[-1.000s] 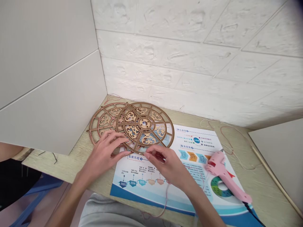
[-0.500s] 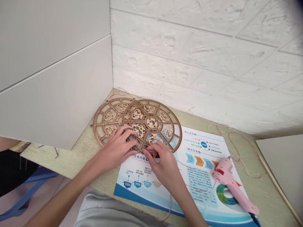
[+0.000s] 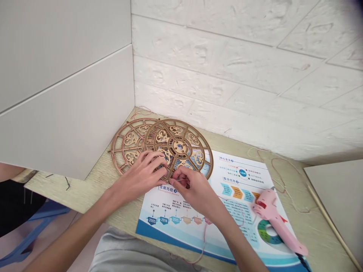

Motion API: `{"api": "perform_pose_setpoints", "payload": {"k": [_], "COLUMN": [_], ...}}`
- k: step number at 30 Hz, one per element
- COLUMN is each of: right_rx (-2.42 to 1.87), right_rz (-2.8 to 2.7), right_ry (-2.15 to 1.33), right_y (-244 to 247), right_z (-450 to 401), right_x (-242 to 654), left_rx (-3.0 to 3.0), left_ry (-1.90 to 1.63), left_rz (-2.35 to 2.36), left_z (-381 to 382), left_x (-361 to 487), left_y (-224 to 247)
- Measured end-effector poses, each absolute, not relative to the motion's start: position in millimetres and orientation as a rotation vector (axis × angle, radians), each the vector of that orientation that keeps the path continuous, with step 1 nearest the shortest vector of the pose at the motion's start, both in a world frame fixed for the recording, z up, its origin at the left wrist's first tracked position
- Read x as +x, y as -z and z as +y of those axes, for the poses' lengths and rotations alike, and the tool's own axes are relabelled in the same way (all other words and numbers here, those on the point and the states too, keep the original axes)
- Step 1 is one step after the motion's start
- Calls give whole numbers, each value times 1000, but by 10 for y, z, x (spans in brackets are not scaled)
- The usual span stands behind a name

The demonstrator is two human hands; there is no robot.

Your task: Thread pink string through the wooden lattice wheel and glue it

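Two round bronze-coloured openwork discs overlap on the table. The upper disc (image 3: pixel 208 145) lies over the right part of the lower disc (image 3: pixel 116 149), which has reddish strand along its rings. My left hand (image 3: pixel 149 168) grips the near-left rim of the upper disc, its fingers bent over the openwork and its thumb by the edge. Close beside it, my right hand (image 3: pixel 193 187) pinches a thin pink string at the same rim; the fingertips partly hide it. A loose length of the pink string (image 3: pixel 204 238) hangs past the table's front edge.
A pink glue gun (image 3: pixel 276 223) lies on a printed sheet (image 3: pixel 184 236) at the right. More loose string (image 3: pixel 276 173) curls behind it. White panels (image 3: pixel 107 113) and a brick-patterned wall (image 3: pixel 227 83) bound the table. A blue stool (image 3: pixel 31 230) stands at lower left.
My right hand has turned a little and its fingers have closed in at the rim, nearer my left hand. The upper disc has shifted slightly left. My left hand keeps its place.
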State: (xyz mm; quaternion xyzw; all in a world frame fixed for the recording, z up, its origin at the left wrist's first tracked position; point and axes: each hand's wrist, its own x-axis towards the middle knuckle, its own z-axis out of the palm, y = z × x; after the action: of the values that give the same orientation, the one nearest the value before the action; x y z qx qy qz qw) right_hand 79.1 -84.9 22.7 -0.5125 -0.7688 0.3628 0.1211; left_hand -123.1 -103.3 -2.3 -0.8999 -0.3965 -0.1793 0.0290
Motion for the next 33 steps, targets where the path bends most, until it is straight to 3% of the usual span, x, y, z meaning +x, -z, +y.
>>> {"api": "perform_pose_setpoints", "payload": {"k": [11, 25, 33], "right_rx": [-1412, -1387, -1676], "right_rz": [-2241, -2180, -1799], "right_ry": [-1017, -969, -301], "right_y": [-267, -298, -450], "right_z": [-939, -994, -1280], "right_x": [898, 989, 1996], "left_rx": [-2874, -2969, -3004], "left_ry": [687, 719, 836], "left_rz": [-967, -998, -991], "left_z": [-1032, -1049, -1061], "left_x": [-1245, -1239, -1248], "left_y": [9, -37, -47]}}
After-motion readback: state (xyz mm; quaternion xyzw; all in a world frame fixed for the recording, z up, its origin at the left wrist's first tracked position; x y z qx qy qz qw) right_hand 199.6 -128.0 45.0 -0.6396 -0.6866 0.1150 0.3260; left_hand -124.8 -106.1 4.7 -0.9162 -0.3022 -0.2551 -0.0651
